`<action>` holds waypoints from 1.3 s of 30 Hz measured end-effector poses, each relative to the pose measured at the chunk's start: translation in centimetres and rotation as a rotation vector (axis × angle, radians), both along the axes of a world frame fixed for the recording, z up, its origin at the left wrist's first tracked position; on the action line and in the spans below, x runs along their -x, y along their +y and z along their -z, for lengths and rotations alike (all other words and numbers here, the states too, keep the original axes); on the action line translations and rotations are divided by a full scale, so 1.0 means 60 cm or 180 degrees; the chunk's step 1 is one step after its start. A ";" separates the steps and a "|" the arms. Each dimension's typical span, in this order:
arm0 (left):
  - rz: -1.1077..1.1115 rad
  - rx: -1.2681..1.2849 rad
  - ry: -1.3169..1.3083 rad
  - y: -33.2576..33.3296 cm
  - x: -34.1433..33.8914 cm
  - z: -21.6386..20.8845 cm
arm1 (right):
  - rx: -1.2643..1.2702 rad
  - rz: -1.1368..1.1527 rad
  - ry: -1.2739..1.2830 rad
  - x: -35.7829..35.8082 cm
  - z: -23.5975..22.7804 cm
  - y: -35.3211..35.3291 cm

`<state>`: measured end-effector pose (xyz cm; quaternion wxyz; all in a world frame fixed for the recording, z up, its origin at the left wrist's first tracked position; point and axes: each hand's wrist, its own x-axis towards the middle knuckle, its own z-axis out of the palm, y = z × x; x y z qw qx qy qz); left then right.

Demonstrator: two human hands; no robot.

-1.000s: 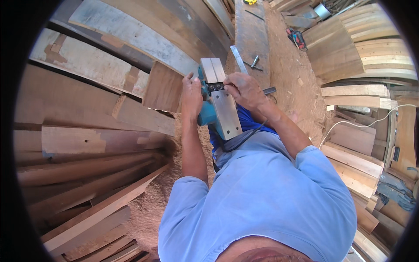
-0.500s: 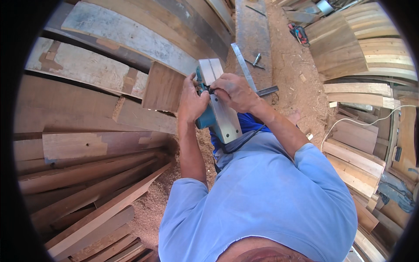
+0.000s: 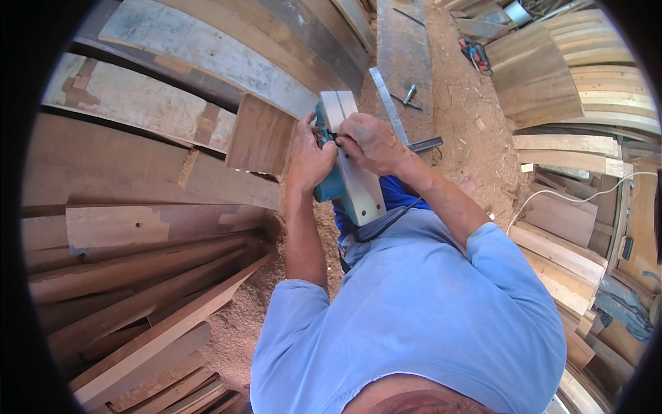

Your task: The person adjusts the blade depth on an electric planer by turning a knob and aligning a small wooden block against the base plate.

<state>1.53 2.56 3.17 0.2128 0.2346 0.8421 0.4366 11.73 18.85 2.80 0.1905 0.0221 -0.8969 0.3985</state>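
Big stacks of planks (image 3: 138, 207) fill the left, sawdust everywhere. The teal electric planer (image 3: 348, 165) sits upside down against the person's chest, sole up, barely shifted over the last second. Left hand (image 3: 308, 157) stays wrapped around its body; right hand (image 3: 372, 141) has slid in, fingertips pinched together at the blade slot, so looks like fiddling with the blade.

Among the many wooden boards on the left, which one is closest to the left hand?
The short, dark brown square board, just left of the left hand. The others are long, mostly paler planks lying farther away.
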 end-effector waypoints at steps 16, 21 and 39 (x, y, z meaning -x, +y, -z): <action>-0.0062 -0.0264 -0.0256 -0.009 0.008 0.027 | 0.0301 0.0246 -0.0129 -0.012 -0.008 0.015; 0.0063 -0.0156 -0.0147 -0.006 0.003 0.009 | 0.0398 0.0123 -0.0083 -0.023 0.001 0.012; 0.0199 -0.0583 -0.0117 -0.016 0.006 0.028 | 0.0421 0.0001 -0.0041 -0.025 -0.002 -0.001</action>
